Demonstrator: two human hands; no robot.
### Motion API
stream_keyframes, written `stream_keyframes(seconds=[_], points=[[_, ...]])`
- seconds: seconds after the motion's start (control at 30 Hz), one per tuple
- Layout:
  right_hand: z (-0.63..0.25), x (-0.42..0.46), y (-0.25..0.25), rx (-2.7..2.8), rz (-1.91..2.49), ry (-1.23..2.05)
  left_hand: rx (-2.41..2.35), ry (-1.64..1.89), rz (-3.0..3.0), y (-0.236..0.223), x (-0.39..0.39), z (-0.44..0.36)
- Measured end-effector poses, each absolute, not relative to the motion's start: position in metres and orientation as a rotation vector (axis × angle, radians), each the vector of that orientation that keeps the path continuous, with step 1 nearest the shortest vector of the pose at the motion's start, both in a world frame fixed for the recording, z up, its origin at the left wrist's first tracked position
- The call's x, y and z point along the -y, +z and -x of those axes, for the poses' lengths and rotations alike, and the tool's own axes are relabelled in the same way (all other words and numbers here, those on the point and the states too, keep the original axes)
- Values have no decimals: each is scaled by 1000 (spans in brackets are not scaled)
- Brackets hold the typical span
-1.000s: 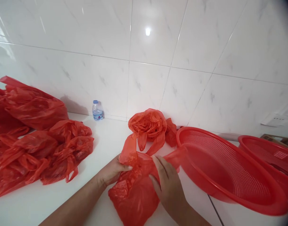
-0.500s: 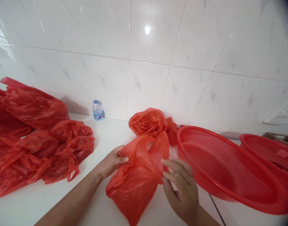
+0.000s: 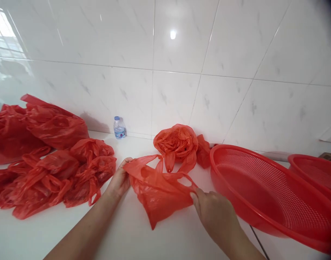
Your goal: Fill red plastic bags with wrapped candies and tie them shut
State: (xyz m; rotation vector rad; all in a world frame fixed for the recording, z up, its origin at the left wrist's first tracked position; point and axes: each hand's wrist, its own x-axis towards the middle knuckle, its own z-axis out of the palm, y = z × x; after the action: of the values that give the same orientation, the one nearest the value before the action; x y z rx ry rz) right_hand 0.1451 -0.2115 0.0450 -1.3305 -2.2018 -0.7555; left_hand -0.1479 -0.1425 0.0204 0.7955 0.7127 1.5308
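A thin red plastic bag [image 3: 162, 189] is stretched sideways between my two hands, low over the white table. My left hand [image 3: 121, 178] grips its left edge, with the fingers partly hidden behind the film. On the other side my right hand [image 3: 215, 209] pinches the bag by its right edge, close to a loop handle. The bag's lower corner points down toward me. Just behind it lies a crumpled bundle of red plastic bags [image 3: 176, 142], close to the wall.
Several red bags [image 3: 48, 173] are heaped on the left of the white table [image 3: 122, 231]. A small water bottle [image 3: 119, 128] stands by the tiled wall [image 3: 127, 97]. At right are a large red perforated basket [image 3: 252, 191] and a second red basket [image 3: 317, 173].
My right hand has closed on the bag's right edge; before, its fingers were loosely spread there. The bag is now pulled wider and its lower corner has risen. The view has shifted slightly left.
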Motion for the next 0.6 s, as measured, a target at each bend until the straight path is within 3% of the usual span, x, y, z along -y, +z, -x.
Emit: stream_keyframes(seconds=[0.27, 0.33, 0.5, 0.6], points=[[-133, 221, 49, 2078, 1084, -433, -575, 1377, -855, 25, 155, 117], [-128, 223, 48, 2074, 1167, -124, -569, 1312, -878, 28, 160, 107], [-128, 219, 44, 1929, 1292, 1041, -630, 1262, -960, 39, 174, 89], [-133, 212, 52, 1709, 1217, 1213, -691, 1192, -1163, 58, 188, 83]])
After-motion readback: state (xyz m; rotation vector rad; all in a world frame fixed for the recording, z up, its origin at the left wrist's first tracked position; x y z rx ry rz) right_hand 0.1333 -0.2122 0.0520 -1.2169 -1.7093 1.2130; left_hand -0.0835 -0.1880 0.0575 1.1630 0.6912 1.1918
